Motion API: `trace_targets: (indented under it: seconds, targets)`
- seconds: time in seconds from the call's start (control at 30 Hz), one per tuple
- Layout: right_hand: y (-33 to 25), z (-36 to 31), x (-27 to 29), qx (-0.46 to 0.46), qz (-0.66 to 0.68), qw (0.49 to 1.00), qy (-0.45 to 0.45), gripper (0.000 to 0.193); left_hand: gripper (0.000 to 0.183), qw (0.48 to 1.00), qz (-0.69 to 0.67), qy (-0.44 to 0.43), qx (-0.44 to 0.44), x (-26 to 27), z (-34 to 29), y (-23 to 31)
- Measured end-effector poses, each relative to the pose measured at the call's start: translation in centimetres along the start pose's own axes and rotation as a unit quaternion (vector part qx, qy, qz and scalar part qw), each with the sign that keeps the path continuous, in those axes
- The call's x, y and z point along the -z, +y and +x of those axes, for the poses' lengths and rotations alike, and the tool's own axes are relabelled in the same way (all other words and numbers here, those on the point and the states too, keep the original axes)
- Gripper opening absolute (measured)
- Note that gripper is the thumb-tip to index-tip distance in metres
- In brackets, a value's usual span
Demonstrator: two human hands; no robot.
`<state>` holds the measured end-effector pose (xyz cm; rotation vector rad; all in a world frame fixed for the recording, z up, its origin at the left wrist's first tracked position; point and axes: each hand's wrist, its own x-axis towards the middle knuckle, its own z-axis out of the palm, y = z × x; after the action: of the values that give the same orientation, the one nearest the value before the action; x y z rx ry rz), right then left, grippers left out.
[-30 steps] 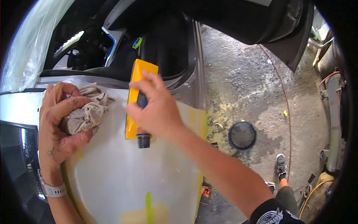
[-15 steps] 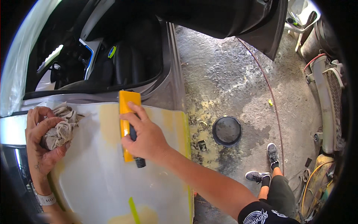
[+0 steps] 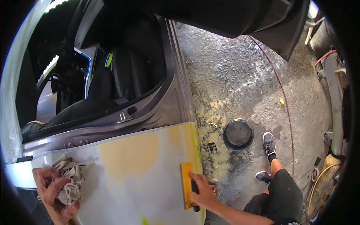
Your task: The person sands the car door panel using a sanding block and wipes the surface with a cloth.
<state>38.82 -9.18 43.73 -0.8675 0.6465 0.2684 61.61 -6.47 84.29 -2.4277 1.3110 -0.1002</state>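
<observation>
my left hand [image 3: 50, 193] is clutching a rag [image 3: 70, 180], my right hand [image 3: 205, 194] a block [image 3: 186, 183], the panel [image 3: 135, 198] seemingly part-done, patches [image 3: 129, 154] remaining.

Place type: vehicle body repair workshop.
Vehicle: car with dark seat [image 3: 127, 73] visible through the door opening.
Panel finish: pale body panel [image 3: 142, 198] with tan patches [image 3: 129, 157].
Tool: yellow block [image 3: 185, 187] with dark handle, at panel edge.
Masking: translucent plastic sheeting [image 3: 10, 93].
Floor: stained concrete [image 3: 240, 67], carrying reddish hose [image 3: 279, 77] and round black tub [image 3: 240, 148].
Right side: metal parts [image 3: 332, 97].
</observation>
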Motion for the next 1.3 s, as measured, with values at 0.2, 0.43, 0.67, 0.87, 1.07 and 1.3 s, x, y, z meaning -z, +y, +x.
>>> trace_targets:
  seconds: [0.2,0.43,0.67,0.87,1.07,1.3]
  targets:
    - [-6.8,0.0,-6.5,0.333,-0.098,0.933,0.092,0.072,0.063,0.991,0.112,-0.068,-0.026,-0.1,0.5,2.2]
    - [-8.4,5.1,-6.9,0.334,-0.19,0.901,0.2,0.06,0.056,0.99,0.077,-0.086,-0.079,-4.7,2.2,-2.0]
    - [-6.0,18.1,2.1,0.197,-0.158,0.941,0.227,0.054,0.053,0.982,0.087,-0.127,-0.106,-5.5,5.6,1.0]
    - [-5.3,5.5,-5.2,0.268,-0.166,0.94,0.131,0.063,0.051,0.98,0.089,-0.149,-0.101,-4.0,6.4,3.5]
    - [-5.2,14.7,0.6,0.168,-0.232,0.936,0.205,0.06,0.049,0.975,0.098,-0.189,-0.064,-1.6,4.4,5.3]
    - [-8.0,7.1,-5.9,0.309,-0.204,0.915,0.164,0.065,0.03,0.991,0.055,-0.104,-0.06,0.1,3.0,5.7]
